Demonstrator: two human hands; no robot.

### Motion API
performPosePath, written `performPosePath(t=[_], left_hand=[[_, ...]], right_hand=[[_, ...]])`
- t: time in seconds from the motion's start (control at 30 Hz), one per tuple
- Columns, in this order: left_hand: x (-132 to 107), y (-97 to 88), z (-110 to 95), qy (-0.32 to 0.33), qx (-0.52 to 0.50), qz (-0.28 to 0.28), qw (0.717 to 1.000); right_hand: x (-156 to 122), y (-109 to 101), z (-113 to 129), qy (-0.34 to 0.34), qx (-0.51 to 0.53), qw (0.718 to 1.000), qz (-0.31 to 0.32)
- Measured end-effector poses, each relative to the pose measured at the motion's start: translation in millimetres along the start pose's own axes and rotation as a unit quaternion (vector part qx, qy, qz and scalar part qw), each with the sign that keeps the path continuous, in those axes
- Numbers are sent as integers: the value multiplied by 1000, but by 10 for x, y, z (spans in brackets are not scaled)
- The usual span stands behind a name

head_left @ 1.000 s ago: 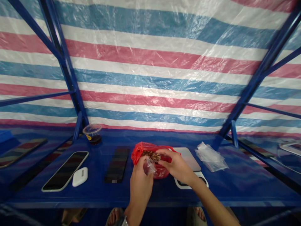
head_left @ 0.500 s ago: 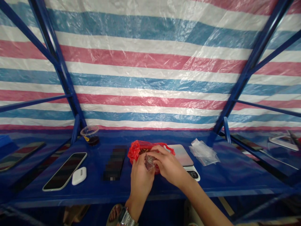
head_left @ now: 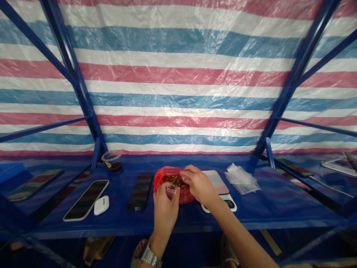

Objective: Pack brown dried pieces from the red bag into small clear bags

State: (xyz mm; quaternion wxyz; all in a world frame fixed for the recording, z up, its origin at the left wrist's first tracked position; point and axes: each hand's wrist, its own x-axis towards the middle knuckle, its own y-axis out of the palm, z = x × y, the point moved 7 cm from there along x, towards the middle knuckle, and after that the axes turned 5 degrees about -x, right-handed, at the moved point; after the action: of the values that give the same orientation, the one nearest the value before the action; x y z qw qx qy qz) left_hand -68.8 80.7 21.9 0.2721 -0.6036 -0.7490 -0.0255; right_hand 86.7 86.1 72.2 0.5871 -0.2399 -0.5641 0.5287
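A red plastic bag [head_left: 187,195] lies at the middle of the blue shelf [head_left: 259,210], about midway between its front and back edges. Its long axis runs roughly parallel to the front edge, its crumpled end pointing left and its open mouth facing up, showing small brown pieces [head_left: 173,181] inside. At the near side of that mouth, the left hand [head_left: 165,199] has thumb and fingers closed around a small clear bag [head_left: 171,190]; its open end points up toward the back edge. The right hand [head_left: 199,185] reaches in from the right over the mouth, fingertips pinched on a small clear object [head_left: 183,176] whose form is mostly hidden. The two hands are near each other but apart.

Just right of the red bag, partly behind the right forearm, sits a white scale [head_left: 216,181] with a silver plate. Farther right, toward the back edge, clear bags [head_left: 242,179] lie in a loose pile. Left of the red bag lies a dark flat item [head_left: 141,191], partly pixelated. Beyond it come a white earphone case [head_left: 101,205] and a pale-rimmed phone [head_left: 86,201], slanting toward the front left corner. A lidded cup [head_left: 112,162] of dark liquid stands near the back left corner.
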Motion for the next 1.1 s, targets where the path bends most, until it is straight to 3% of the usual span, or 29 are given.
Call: performPosePath(t=[0.07, 0.2, 0.33, 0.5, 0.73, 0.9, 1.1], left_hand=[[36, -37, 33, 1, 13, -11, 1000], [118, 1, 67, -29, -9, 18, 999], [144, 91, 59, -72, -85, 45, 993], [159, 113, 115, -92, -113, 39, 989], [202, 125, 277, -140, -239, 41, 960], [222, 134, 307, -147, -253, 29, 956], [247, 130, 234, -145, -281, 43, 948]], right_hand=[[51, 135, -30, 9, -49, 998, 41], [134, 249, 18, 33, -123, 988, 88], [190, 286, 14, 63, -144, 983, 96], [242, 449, -110, 62, -58, 993, 84], [292, 640, -170, 55, 77, 992, 78], [301, 664, -190, 72, 170, 980, 67], [272, 641, -251, 78, 212, 973, 45]])
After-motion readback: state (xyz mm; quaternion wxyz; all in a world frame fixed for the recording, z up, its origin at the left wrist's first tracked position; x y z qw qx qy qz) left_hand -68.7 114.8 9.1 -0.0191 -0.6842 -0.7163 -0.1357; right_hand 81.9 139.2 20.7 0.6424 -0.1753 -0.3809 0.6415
